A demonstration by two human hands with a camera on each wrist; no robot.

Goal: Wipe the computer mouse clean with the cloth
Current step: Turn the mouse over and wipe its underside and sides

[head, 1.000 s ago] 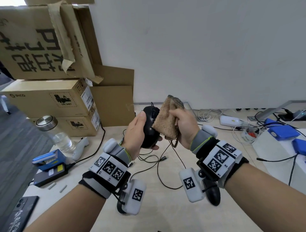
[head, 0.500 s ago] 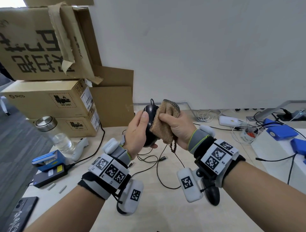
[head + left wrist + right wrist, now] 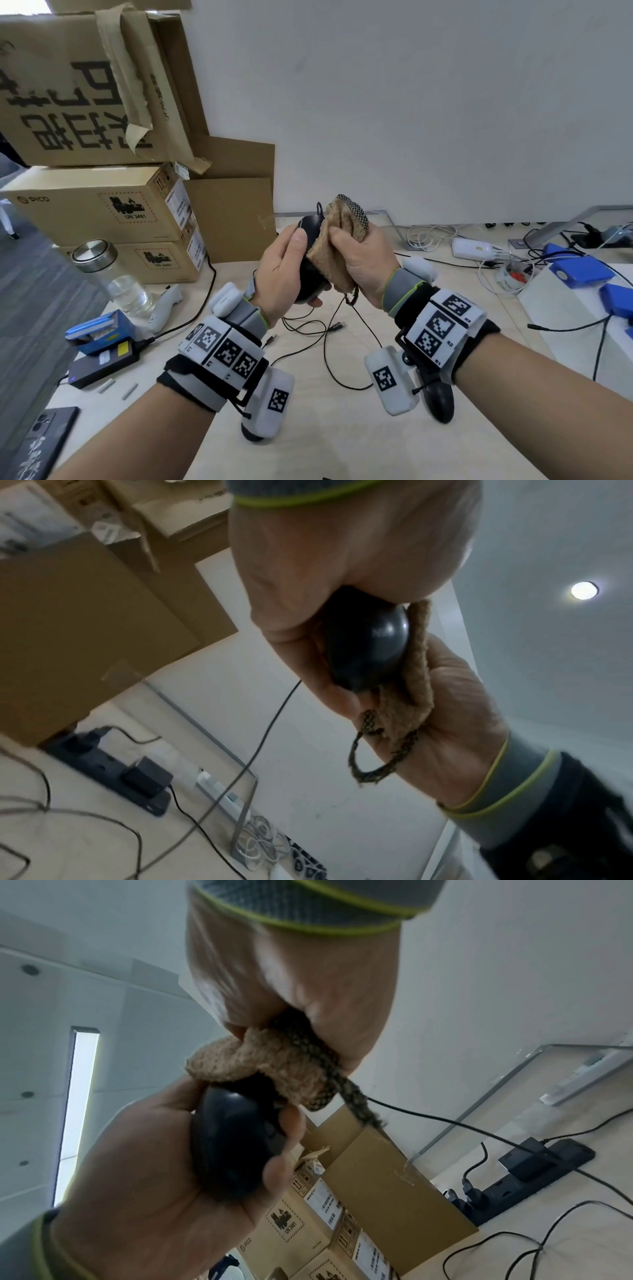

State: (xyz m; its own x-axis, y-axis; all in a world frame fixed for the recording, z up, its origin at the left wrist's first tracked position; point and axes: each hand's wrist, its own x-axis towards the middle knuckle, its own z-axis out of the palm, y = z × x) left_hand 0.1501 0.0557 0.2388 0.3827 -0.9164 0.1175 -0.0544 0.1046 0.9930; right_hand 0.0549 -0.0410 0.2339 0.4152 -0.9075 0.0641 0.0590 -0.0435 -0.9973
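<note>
My left hand (image 3: 284,270) grips a black wired computer mouse (image 3: 310,253) upright above the desk, thumb on its near side and fingers curled round its underside. My right hand (image 3: 359,260) holds a bunched tan cloth (image 3: 334,246) with a dark patterned trim and presses it against the mouse's right face. In the left wrist view the mouse (image 3: 366,642) sits in the left hand's palm with the cloth (image 3: 411,685) beside it. The right wrist view shows the cloth (image 3: 260,1064) lying over the top of the mouse (image 3: 232,1145). The mouse cable (image 3: 346,342) hangs down to the desk.
Stacked cardboard boxes (image 3: 102,212) stand at the back left. A glass jar (image 3: 109,277), a blue stapler (image 3: 99,330) and a dark phone (image 3: 37,442) lie on the left. Chargers, cables (image 3: 428,236) and blue boxes (image 3: 579,270) crowd the right. Loose black cables lie under the hands.
The right hand with the cloth has slid left and up along the mouse, covering more of it. The left hand keeps the mouse in nearly the same place.
</note>
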